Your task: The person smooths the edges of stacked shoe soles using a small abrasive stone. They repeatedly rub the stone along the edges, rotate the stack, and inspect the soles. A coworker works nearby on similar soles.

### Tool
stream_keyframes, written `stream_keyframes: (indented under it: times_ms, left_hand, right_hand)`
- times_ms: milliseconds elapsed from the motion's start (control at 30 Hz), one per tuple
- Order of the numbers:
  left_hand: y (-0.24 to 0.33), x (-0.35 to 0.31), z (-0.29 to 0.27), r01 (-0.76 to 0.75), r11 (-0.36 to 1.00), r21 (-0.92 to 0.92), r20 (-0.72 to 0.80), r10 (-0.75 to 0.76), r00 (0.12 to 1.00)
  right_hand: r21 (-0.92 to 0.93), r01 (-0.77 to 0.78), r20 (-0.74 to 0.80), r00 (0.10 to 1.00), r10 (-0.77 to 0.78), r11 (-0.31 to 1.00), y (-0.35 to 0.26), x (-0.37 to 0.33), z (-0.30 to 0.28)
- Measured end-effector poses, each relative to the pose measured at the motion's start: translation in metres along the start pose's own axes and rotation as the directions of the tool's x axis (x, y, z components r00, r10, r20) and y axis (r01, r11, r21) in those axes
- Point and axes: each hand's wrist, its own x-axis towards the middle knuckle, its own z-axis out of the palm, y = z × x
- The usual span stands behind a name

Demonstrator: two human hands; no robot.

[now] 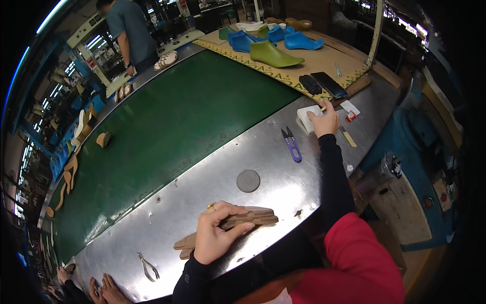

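Note:
My left hand (217,233) is closed around a stack of brown shoe soles (260,217), thumb on the near side and fingers over the top. The stack rests at the near edge of the metal table. At the far right, my outstretched right hand (326,121) grips the right side of a white block (304,119), with thumb and fingers bent around its edge. Purple thread snips (292,145) lie left of that arm. Between my hands sits a round grey disc (248,181). A yellow-handled knife (348,137) is just right of my right wrist.
A green conveyor belt (167,111) runs beyond the metal strip. Blue and green shoe lasts (273,54) stand on the back-right board beside a phone (329,85). Metal nippers (148,267) lie at lower left, near other people's hands (107,290). A person (130,35) stands across the belt.

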Motion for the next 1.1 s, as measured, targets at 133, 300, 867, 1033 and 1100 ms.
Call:
stream_keyframes:
  times_ms: [133, 300, 867, 1033, 1100]
  left_hand:
    - [0.0, -0.001, 0.0, 0.027, 1.0, -0.017, 0.018, -0.026, 0.999]
    - [0.0, 0.0, 0.0, 0.004, 1.0, -0.022, 0.01, -0.004, 1.0]
    - [-0.004, -0.001, -0.002, -0.028, 1.0, 0.009, 0.019, 0.028, 0.999]
    - [-0.011, 0.0, -0.002, -0.104, 0.994, 0.037, 0.018, 0.104, 0.994]
    - [-0.014, 0.0, -0.002, -0.111, 0.994, 0.016, 0.018, 0.111, 0.994]
  right_hand:
    - [-0.098, -0.019, 0.085, 0.996, 0.027, 0.995, -0.009, -0.005, 0.004]
    - [-0.115, -0.004, 0.06, 0.998, 0.011, 0.993, -0.011, -0.005, -0.004]
    - [-0.071, -0.027, -0.057, 0.998, 0.023, 0.997, 0.004, -0.003, 0.001]
    - [0.143, -0.028, -0.306, 0.949, 0.071, 0.989, 0.018, 0.013, 0.007]
    - [0.271, -0.036, -0.231, 0.968, 0.101, 0.962, 0.024, 0.014, 0.003]
